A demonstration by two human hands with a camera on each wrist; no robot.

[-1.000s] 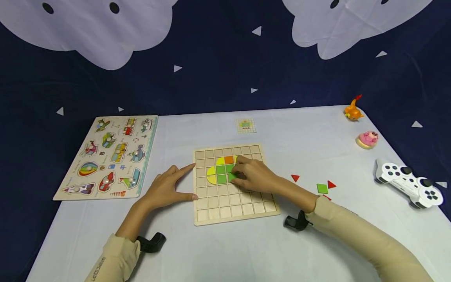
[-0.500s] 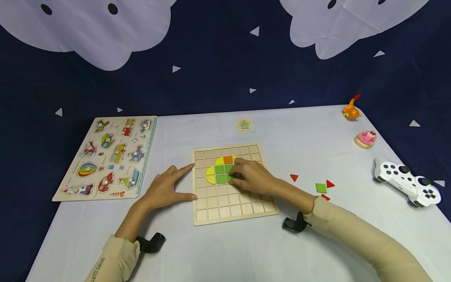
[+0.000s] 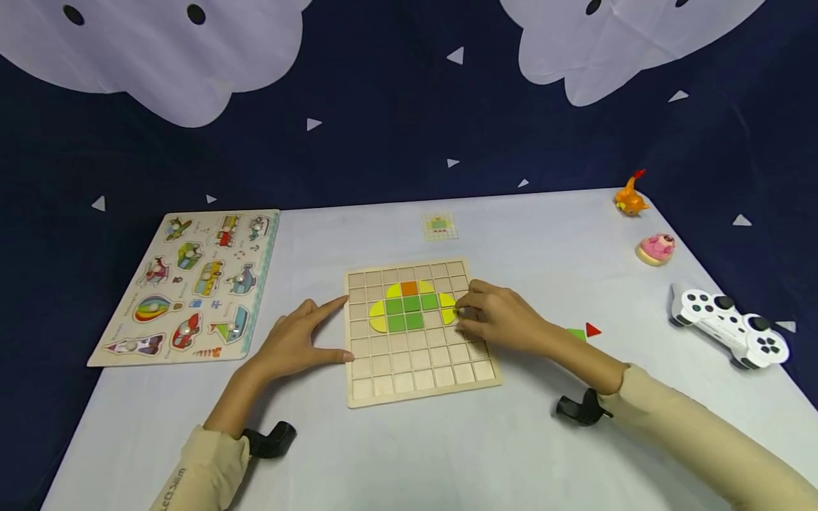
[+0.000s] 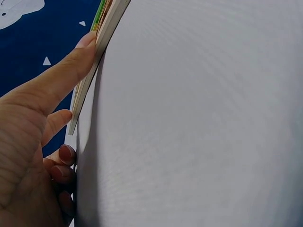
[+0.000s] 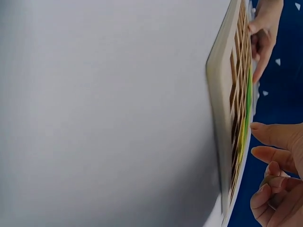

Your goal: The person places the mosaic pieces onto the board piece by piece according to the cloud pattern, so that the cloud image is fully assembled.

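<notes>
A square wooden grid board [image 3: 386, 394] lies mid-table. Set in it are an orange square [image 3: 409, 289], several green squares [image 3: 414, 321] and yellow quarter-round pieces [image 3: 378, 317] at the left, top and right. One grid cell beside the lower green squares shows bare wood. My left hand [image 3: 294, 341] steadies the board's left edge, thumb and index finger straight against it. Over the board's right side is my right hand [image 3: 501, 316], fingertips at the yellow pieces [image 3: 449, 308] there. In the right wrist view its thumb and index finger are apart, with nothing seen between them.
Right of the board, a red triangle [image 3: 593, 330] and a green square [image 3: 578, 333] lie partly behind the forearm. A vehicle peg puzzle [image 3: 243, 298] stands left, a small pattern card [image 3: 439, 227] behind. Far right are a game controller [image 3: 731, 326], pink figure [image 3: 657, 249] and orange figure [image 3: 631, 201].
My right hand has moved right from the green squares to the board's right side, uncovering more green and yellow pieces. Its forearm now covers some loose pieces. The left hand stays in place.
</notes>
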